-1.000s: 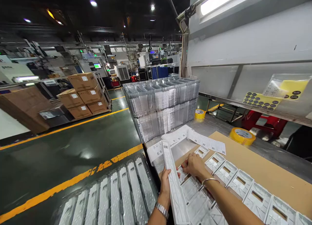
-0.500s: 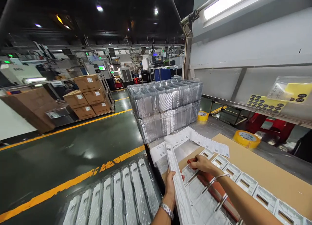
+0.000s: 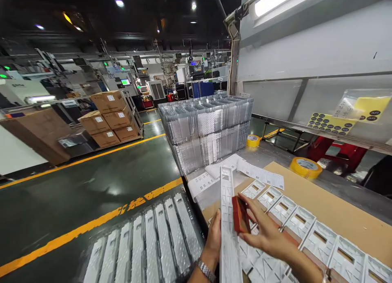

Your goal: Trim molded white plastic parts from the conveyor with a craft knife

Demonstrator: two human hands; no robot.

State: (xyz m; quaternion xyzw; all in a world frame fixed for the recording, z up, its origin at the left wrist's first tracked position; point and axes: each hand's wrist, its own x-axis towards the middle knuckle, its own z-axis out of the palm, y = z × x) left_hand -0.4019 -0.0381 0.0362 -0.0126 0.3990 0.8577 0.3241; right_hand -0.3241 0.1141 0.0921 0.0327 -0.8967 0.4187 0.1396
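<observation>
My left hand (image 3: 214, 236) is closed round a long white moulded plastic strip (image 3: 228, 217), holding it on edge so it points away from me. My right hand (image 3: 263, 230) pinches a small red-brown block (image 3: 240, 214) and presses it against the strip's right face. Under both hands lies a row of white moulded frames (image 3: 303, 230) with rectangular windows, resting on a brown cardboard sheet (image 3: 333, 213).
Printed label sheets (image 3: 260, 174) lie past the strip. Stacks of clear plastic trays (image 3: 208, 128) stand at the bench's far end. Two yellow tape rolls (image 3: 305, 167) sit on the steel bench. More white strips (image 3: 147, 246) lie in a tray at lower left, by the aisle floor.
My right hand lifted the red-brown block from among the frames and brought it against the strip. The left hand tipped the strip more upright and swung its far end rightwards.
</observation>
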